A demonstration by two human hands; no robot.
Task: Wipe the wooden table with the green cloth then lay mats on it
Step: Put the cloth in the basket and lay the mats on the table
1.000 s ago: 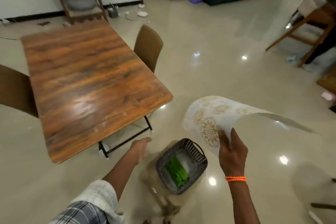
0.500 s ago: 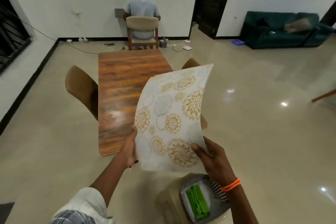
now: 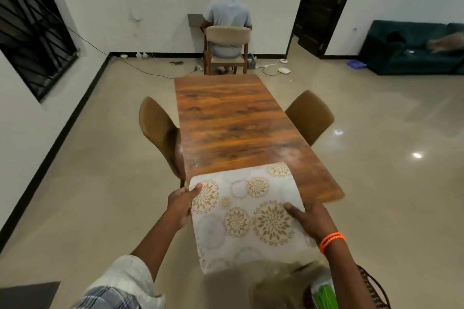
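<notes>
A white mat (image 3: pixel 247 216) with gold floral circles is held in both hands over the near end of the wooden table (image 3: pixel 236 123). My left hand (image 3: pixel 179 204) grips its left edge and my right hand (image 3: pixel 307 219) grips its right edge. The mat curves downward, its far edge over the tabletop and its near edge hanging below the table's end. The green cloth (image 3: pixel 326 297) lies in a dark wicker basket (image 3: pixel 374 288) at the bottom right, partly hidden by my right arm.
Two brown chairs (image 3: pixel 160 133) (image 3: pixel 310 114) flank the table. A person sits on a wooden chair (image 3: pixel 227 50) facing the far wall. A green sofa (image 3: pixel 411 50) stands at the right, a dark door behind it. Cables lie on the floor by the wall.
My view swung from the floor basket to face the table. My left hand took the mat's left edge, and both hands lowered the mat from upright onto the table's near end.
</notes>
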